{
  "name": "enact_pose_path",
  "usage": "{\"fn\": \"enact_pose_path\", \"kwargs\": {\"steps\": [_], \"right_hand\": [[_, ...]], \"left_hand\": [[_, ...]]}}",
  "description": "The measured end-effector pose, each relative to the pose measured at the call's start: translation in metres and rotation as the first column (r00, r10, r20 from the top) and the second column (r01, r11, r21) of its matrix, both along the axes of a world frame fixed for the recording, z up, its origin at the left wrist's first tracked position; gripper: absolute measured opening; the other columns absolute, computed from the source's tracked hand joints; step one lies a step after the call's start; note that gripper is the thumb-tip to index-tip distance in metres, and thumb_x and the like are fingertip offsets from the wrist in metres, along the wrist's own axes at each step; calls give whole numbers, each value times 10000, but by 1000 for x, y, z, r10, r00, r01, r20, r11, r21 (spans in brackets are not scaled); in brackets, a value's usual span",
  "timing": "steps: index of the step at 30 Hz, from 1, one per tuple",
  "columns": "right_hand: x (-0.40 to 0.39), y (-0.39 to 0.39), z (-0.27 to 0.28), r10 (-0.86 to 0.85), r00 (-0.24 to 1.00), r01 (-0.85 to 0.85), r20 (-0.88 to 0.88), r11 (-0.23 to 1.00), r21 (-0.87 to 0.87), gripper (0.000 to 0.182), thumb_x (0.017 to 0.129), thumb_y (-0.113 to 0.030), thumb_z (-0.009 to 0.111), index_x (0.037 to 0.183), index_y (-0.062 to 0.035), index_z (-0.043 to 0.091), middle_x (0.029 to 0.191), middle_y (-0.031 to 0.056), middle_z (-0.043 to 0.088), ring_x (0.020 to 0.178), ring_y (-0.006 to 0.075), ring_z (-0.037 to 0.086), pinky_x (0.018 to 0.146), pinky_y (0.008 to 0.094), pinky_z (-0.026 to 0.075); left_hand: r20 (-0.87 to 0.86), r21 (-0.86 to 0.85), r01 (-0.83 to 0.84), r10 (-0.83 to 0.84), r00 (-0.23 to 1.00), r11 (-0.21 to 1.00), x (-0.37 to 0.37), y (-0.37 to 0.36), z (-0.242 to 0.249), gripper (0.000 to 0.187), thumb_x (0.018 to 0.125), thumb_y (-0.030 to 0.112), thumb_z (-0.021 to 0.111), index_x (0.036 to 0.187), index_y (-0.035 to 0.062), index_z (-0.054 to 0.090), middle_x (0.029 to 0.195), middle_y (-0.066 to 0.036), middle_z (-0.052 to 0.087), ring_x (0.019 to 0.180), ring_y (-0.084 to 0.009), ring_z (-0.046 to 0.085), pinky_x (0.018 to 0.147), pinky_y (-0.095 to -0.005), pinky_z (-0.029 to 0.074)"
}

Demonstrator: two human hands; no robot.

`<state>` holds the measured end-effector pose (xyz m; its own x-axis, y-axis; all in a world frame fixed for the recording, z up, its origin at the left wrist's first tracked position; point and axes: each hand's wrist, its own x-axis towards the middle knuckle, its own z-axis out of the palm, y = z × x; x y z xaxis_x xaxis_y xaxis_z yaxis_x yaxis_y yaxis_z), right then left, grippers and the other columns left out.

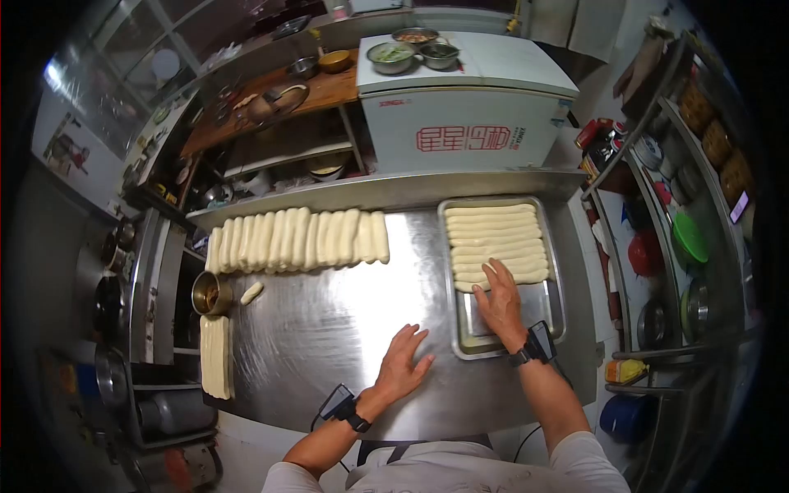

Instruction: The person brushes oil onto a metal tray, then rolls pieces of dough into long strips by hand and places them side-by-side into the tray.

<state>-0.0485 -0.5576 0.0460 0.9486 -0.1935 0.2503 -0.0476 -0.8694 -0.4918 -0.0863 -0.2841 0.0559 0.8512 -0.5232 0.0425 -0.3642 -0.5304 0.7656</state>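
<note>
On the right of the steel worktable [329, 329], a metal tray [536, 316] holds several long pale dough strips [493, 234] laid side by side. My right hand [500, 302] reaches over the tray, its fingers spread and its fingertips at the nearest strip. Over the bare steel to the left of the tray hovers my left hand [400, 367], fingers apart and holding nothing. A long row of dough strips [296, 238] lies along the back left of the table. Another block of dough [215, 357] sits at the left edge.
A metal pot [211, 294] and a small dough piece [251, 293] are at the table's left. Behind the raised back edge stands a white chest freezer [460, 123] with bowls [391, 57] on top. Shelves [657, 205] rise on the right.
</note>
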Motion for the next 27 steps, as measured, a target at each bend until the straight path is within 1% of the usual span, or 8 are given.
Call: {"fn": "enact_pose_path", "kwargs": {"steps": [5,10,14,16,19,21,24,27], "right_hand": [[67,131,-4,-19,999,-2,34,855,519,369,927,-199,692,1225,18,674,1169,223,708,1067,361,690,929,408,547],[185,197,-21,-124,992,114,-5,890,442,336,902,-264,691,1101,2,738,975,219,750,951,343,733,851,409,558],[266,215,-51,-211,977,199,-17,890,410,379,874,-304,717,1094,3,743,993,225,750,956,343,736,865,439,556],[286,223,-51,-211,941,310,-265,853,421,390,821,-323,765,1061,-16,751,999,219,736,967,359,710,898,439,544],[290,239,-51,-308,936,344,-170,901,263,363,778,-303,803,1023,-45,726,977,199,688,980,372,662,923,416,529],[283,250,-46,-323,934,356,-155,886,299,333,741,-253,823,936,-53,641,958,175,620,975,372,611,882,423,516],[259,276,-33,-249,958,216,144,953,210,325,732,-175,793,845,-48,516,895,165,597,878,347,591,769,459,478],[182,326,-4,-91,986,49,138,958,283,452,765,-172,764,1126,-31,531,896,172,614,820,318,619,774,413,517]], "left_hand": [[-37,-161,-237,234,972,958,14,116,-26,445,888,142,743,1299,6,637,1344,-251,607,1281,-399,561,1084,-452,458],[-86,-227,-345,334,939,911,-2,235,-26,367,863,71,742,1214,-12,677,1211,-222,678,1156,-374,632,1007,-431,505],[-130,-177,-405,387,913,897,-24,301,-20,292,833,40,743,1114,-27,703,1136,-205,711,1085,-367,668,967,-421,527],[-131,-171,-415,397,908,893,-28,319,-14,276,827,33,742,1094,-26,706,1127,-203,714,1077,-362,672,963,-420,529],[-140,-184,-453,433,890,872,-27,334,-22,245,823,17,734,1064,-25,714,1106,-195,723,1062,-353,681,958,-418,532],[-213,-240,-486,443,871,840,-27,341,-27,254,881,88,702,1120,0,709,1140,-185,711,1113,-330,672,999,-416,509],[-176,-228,-465,433,884,856,-8,335,-28,339,847,35,725,1173,-48,677,1191,-227,687,1136,-376,649,1011,-434,507],[-144,-226,-422,399,906,878,20,314,-41,559,880,69,706,1386,-75,519,1377,-285,556,1294,-426,530,1118,-465,412]]}}
